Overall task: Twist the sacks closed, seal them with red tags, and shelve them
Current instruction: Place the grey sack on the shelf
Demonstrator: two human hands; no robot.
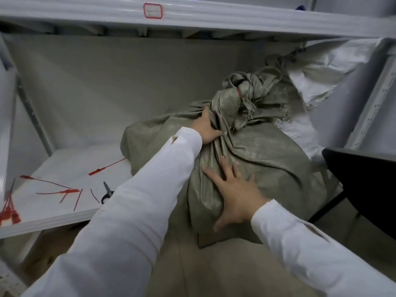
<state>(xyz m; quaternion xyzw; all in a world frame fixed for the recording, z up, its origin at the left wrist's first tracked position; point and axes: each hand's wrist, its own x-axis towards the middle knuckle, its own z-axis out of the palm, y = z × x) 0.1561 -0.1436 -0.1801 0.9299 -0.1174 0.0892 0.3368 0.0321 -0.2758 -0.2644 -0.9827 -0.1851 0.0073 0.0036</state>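
A full grey-green woven sack (263,159) lies partly on the white shelf (64,166), its twisted neck (246,86) bound with a red tag (238,92). My left hand (206,128) grips a fold of the sack's cloth just below the neck. My right hand (235,189) lies flat with spread fingers on the sack's near side. Several loose red tags (64,191) lie on the shelf to the left, one red tag (102,169) close to the sack.
Black-handled scissors (107,192) lie on the shelf near my left sleeve. A white woven sack (321,71) stands behind the grey one at the right. A black chair (364,185) is at the right. An upper shelf beam (192,16) runs overhead.
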